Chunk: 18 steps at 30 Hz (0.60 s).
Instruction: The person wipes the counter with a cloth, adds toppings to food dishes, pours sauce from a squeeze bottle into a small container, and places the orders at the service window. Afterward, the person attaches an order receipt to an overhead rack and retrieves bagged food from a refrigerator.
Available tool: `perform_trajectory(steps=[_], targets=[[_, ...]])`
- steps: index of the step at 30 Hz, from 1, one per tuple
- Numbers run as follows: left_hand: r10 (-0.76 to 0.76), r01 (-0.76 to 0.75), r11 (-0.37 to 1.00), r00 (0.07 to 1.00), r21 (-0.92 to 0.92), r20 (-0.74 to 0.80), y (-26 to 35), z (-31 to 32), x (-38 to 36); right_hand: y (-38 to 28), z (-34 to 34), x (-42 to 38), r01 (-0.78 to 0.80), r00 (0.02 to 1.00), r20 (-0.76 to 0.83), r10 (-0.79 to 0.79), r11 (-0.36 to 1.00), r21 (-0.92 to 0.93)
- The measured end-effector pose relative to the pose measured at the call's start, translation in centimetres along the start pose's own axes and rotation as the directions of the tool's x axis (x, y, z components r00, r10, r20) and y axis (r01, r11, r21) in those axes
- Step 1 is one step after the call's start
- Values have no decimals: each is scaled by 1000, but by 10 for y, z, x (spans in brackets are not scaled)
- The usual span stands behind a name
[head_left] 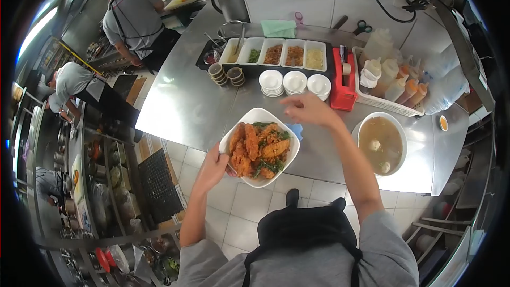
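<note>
At the near edge of the stainless steel counter (186,101), my left hand (212,169) grips the rim of the white square plate of fried, orange-brown pieces on greens (260,147), fingers curled under its 8 o'clock corner, thumb on top; plate sits partly over the counter edge. Right hand (307,109) hovers above the plate's 1 o'clock corner, fingers loosely bent and pinched downward; cannot tell whether anything small is held between them. A bit of blue cloth or glove (296,130) shows just beyond the plate, under that hand. At 3 o'clock of the plate: white round bowl of pale broth with dumplings (381,143), apart from it. At 12 o'clock: three stacks of small white dishes (295,82), behind them a black tray of white rectangular garnish tubs (273,53). Red holder (342,82) and white basket of squeeze bottles (393,82) at 2 o'clock. Judgement: step in hand looks like finishing or garnishing the plated dish while steadying it. Next move would call for keeping the left grip firm, since the plate overhangs, and placing the right hand's fingers accurately over the food.
</note>
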<state>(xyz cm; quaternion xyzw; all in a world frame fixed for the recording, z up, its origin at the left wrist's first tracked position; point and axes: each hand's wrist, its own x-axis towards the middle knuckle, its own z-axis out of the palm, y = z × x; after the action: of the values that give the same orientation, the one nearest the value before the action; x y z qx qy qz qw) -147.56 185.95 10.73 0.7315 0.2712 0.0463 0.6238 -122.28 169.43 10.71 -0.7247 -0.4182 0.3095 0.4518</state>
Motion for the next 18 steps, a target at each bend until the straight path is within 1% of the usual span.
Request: perform_trajectory(steps=[2,4,7,8,10,11,14,15,17,18], targets=[[16,-17,999,999,-28,-37,-3,-4,-2,49,35,-7,72,988,-111,-111,947,-314],[-1,0,1000,998,-21,-56,-1,-6,-3,83,88,-21,200,904,-229,-360,831,-518],[-12,10,1000,996,-25,-93,-1,-9,-3,97,108,-22,178,904,-234,-357,814,-553],[-18,15,1000,995,-27,-101,-2,-9,-4,102,111,-23,182,910,-212,-358,800,-572],[2,-3,1000,995,-17,-99,-3,-10,-5,99,107,-18,189,912,-180,-369,766,-615],[16,-17,1000,995,-12,-99,-2,-10,-5,97,105,-18,199,901,-195,-387,770,-606],[-8,7,1000,994,-13,-109,-1,-9,-5,95,96,-18,195,884,-192,-425,710,-677],[13,-13,1000,994,0,-108,1,-10,-5,99,90,-20,164,853,-231,-468,660,-733],[35,-34,999,993,11,-114,0,-8,-9,88,58,-26,-78,894,-353,-277,678,-731],[25,-25,1000,993,1,-119,-4,-11,-12,89,39,-27,-156,890,-407,-205,703,-693]])
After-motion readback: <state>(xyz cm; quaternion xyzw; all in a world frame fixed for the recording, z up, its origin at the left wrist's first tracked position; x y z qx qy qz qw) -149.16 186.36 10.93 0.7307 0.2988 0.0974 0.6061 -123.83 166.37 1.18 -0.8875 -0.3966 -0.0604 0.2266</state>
